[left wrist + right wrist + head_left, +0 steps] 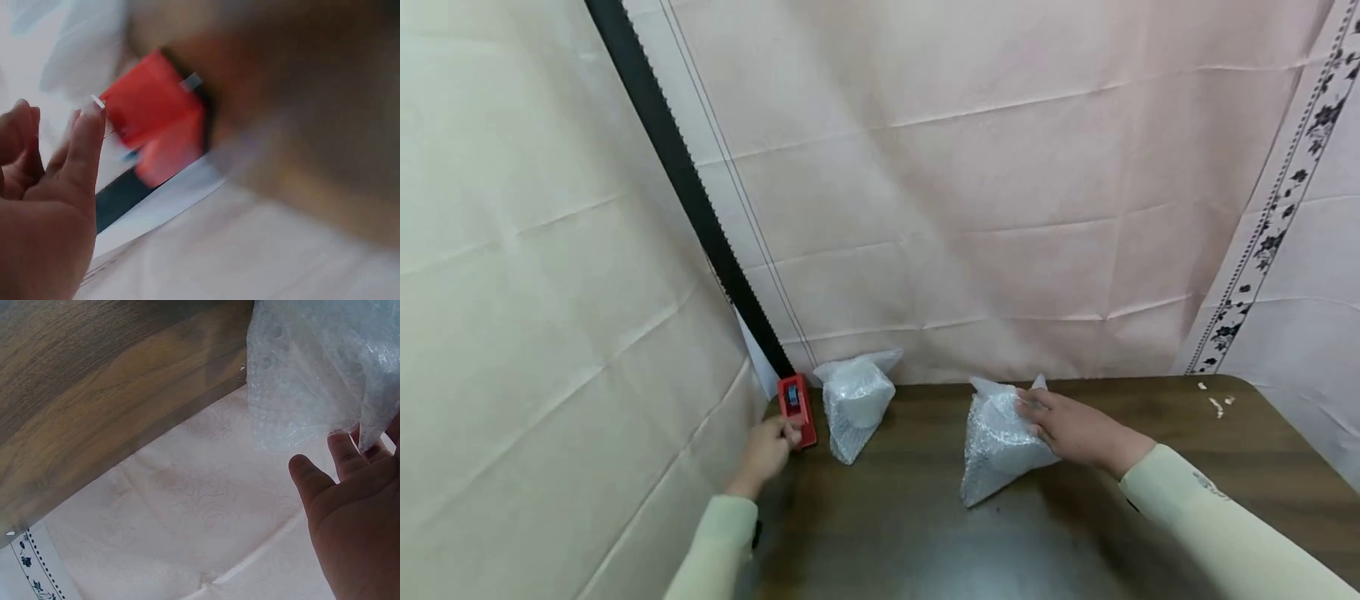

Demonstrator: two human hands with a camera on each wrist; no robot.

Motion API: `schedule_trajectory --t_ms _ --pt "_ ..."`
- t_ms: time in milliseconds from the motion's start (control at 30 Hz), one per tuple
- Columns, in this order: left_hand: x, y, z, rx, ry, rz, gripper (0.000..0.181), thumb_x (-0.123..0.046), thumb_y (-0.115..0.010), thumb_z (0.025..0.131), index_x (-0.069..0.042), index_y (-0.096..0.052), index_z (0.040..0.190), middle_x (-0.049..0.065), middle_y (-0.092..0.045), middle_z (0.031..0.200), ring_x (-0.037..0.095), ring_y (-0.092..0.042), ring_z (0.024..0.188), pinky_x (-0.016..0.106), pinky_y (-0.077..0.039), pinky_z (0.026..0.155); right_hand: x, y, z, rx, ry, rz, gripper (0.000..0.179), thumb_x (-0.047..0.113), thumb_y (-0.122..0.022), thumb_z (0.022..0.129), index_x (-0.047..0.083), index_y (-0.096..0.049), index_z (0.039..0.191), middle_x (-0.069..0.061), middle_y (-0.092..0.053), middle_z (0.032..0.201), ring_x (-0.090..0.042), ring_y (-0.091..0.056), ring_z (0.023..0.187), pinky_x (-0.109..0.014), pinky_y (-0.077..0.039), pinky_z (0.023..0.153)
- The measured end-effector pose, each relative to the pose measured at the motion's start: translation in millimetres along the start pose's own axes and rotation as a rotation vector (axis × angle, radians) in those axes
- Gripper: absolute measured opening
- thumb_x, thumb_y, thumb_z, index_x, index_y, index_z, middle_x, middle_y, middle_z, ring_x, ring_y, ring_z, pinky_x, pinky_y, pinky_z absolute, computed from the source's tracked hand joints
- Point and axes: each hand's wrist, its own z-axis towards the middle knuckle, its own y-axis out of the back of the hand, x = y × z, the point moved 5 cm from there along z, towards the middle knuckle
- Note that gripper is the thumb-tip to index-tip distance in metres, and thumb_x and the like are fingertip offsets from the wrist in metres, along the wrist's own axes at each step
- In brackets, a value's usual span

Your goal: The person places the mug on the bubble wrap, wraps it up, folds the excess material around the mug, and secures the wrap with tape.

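My left hand [765, 454] is at the near end of a red tape dispenser [797, 408] with a blue part inside, standing by the table's back left corner. In the left wrist view my extended fingers [81, 147] reach right to the red body [153, 103], with a thin white sliver at one fingertip. My right hand [1075, 429] rests on the right side of a bundle in bubble wrap [996, 433]; what is wrapped inside is hidden. From the right wrist, its spread fingers [309, 478] touch the edge of the bubble wrap [306, 381].
A second bubble-wrapped bundle [857, 400] lies between the dispenser and the first bundle. White scraps [1217, 407] lie at the back right of the dark wooden table [925, 533]. Pale cloth [962, 208] hangs behind, crossed by a black strip [692, 183].
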Motion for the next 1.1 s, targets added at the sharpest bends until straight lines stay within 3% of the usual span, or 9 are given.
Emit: schedule_trajectory --t_ms 133,233,400,467,600,867,967,1100 --pt "-18.8 9.5 -4.5 0.156 -0.038 -0.150 0.021 -0.013 -0.066 0.109 -0.005 -0.065 0.090 0.019 -0.078 0.144 0.040 -0.072 0.133 0.051 -0.060 0.105 -2.5 -1.8 -1.3 -0.011 0.021 0.007 0.047 0.017 -0.066 0.114 -0.004 -0.064 0.156 -0.028 -0.062 0.160 -0.049 -0.067 0.141 -0.058 -0.060 0.110" --pt "-39.4 6.7 -6.0 0.269 -0.074 -0.273 0.022 -0.013 -0.064 0.112 -0.005 -0.063 0.092 0.022 -0.073 0.151 0.042 -0.071 0.139 0.052 -0.060 0.110 -4.1 4.3 -5.0 -0.035 0.025 -0.003 0.047 0.015 -0.069 0.112 -0.006 -0.065 0.154 -0.028 -0.064 0.157 -0.049 -0.068 0.137 -0.058 -0.061 0.107" --pt "-77.1 -5.0 -12.6 0.368 -0.225 -0.340 0.020 -0.011 -0.062 0.114 -0.003 -0.061 0.095 0.027 -0.066 0.159 0.048 -0.067 0.145 0.060 -0.060 0.115 -2.2 8.7 -1.8 0.008 -0.001 0.013 0.048 0.016 -0.071 0.111 -0.005 -0.066 0.153 -0.028 -0.063 0.161 -0.051 -0.068 0.139 -0.062 -0.059 0.110" --pt "-93.3 -13.6 -14.9 0.413 -0.310 -0.351 0.020 -0.009 -0.061 0.114 0.000 -0.059 0.095 0.029 -0.059 0.163 0.050 -0.065 0.147 0.062 -0.058 0.118 -0.6 7.6 0.5 0.033 -0.010 0.016 0.048 0.017 -0.071 0.111 -0.004 -0.066 0.154 -0.028 -0.063 0.162 -0.051 -0.068 0.139 -0.062 -0.059 0.110" --pt "-128.7 -32.2 -17.9 0.489 -0.419 -0.415 0.022 -0.006 -0.059 0.115 0.002 -0.055 0.095 0.030 -0.045 0.168 0.051 -0.064 0.148 0.063 -0.052 0.123 3.8 6.7 5.0 0.059 -0.018 0.031 0.050 0.018 -0.072 0.110 -0.005 -0.065 0.154 -0.027 -0.063 0.161 -0.052 -0.067 0.140 -0.064 -0.058 0.111" --pt "-232.3 -76.5 -10.7 0.594 -0.570 -0.493 0.026 -0.006 -0.064 0.111 -0.003 -0.048 0.090 0.026 -0.036 0.168 0.048 -0.056 0.157 0.049 -0.053 0.125 1.9 8.5 5.6 0.065 -0.071 0.074 0.052 0.019 -0.071 0.111 -0.005 -0.062 0.156 -0.027 -0.061 0.165 -0.056 -0.062 0.146 -0.068 -0.055 0.115" --pt "-264.1 -94.1 -7.7 0.650 -0.591 -0.527 0.029 -0.007 -0.063 0.114 -0.005 -0.048 0.089 0.023 -0.032 0.172 0.048 -0.051 0.162 0.043 -0.052 0.126 4.4 7.9 5.1 0.049 -0.062 0.069 0.051 0.020 -0.072 0.110 -0.003 -0.064 0.155 -0.026 -0.062 0.164 -0.052 -0.066 0.142 -0.065 -0.059 0.111" --pt "-291.4 -120.5 1.9 0.682 -0.577 -0.517 0.027 -0.009 -0.062 0.115 -0.010 -0.053 0.089 0.012 -0.033 0.174 0.040 -0.052 0.161 0.036 -0.053 0.119 4.8 6.6 2.1 0.001 -0.044 0.059 0.046 0.018 -0.074 0.109 -0.001 -0.070 0.150 -0.027 -0.058 0.164 -0.043 -0.077 0.125 -0.055 -0.066 0.097"
